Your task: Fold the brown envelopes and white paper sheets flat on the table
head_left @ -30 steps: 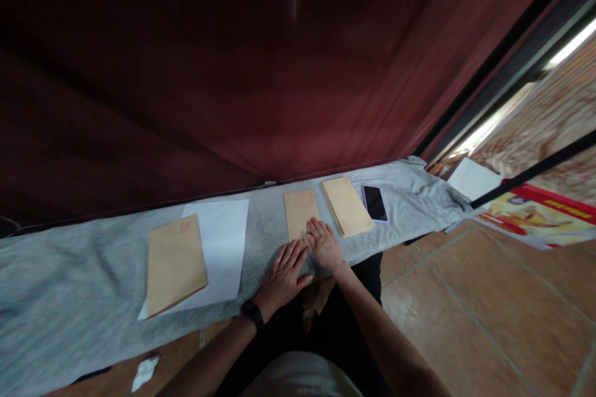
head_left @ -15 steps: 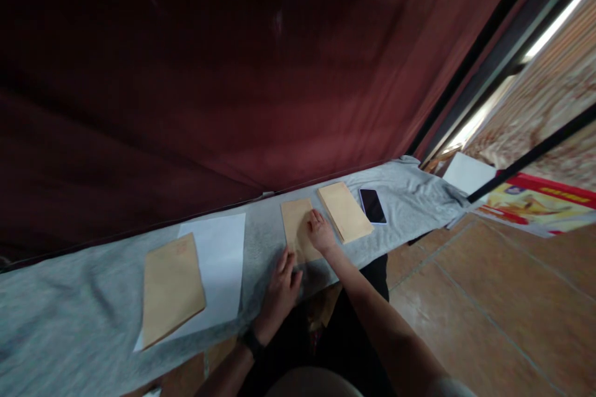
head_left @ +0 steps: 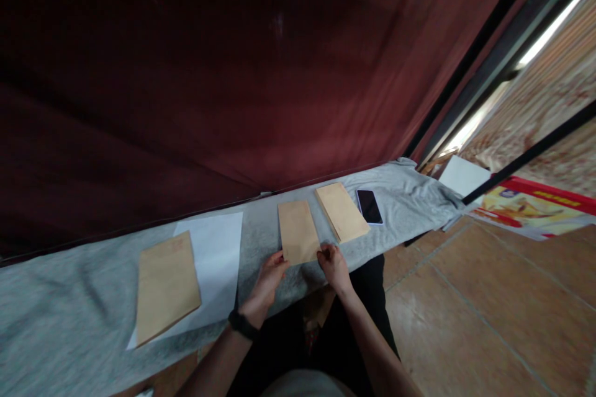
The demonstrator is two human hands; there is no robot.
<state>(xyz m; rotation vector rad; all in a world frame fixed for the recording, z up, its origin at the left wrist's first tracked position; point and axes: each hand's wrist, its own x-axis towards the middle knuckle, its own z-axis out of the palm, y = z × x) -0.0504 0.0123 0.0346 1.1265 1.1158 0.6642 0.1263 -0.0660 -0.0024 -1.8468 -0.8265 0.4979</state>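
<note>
A tan paper envelope [head_left: 298, 229] lies before me on the grey cloth [head_left: 258, 226], its near end between my hands. My left hand [head_left: 269, 276], with a dark band on the wrist, pinches the near left corner. At the near right corner, the fingers of my right hand [head_left: 333, 265] are closed on the same envelope. Just to the right lies a stack of tan envelopes [head_left: 342, 212]. Farther left, more tan envelopes [head_left: 167, 285] rest in a pile on white paper [head_left: 221, 260].
A phone [head_left: 369, 206] with a dark screen lies right of the stack. Behind the narrow cloth-covered surface hangs a dark red curtain [head_left: 261, 87]. A black metal bar [head_left: 535, 158], a white box [head_left: 463, 175] and a red and yellow printed carton [head_left: 531, 205] stand at the right, above the tiled floor [head_left: 465, 298].
My right hand has moved from the middle of the envelope down to its near right corner. My left hand has shifted slightly to grip the near left corner.
</note>
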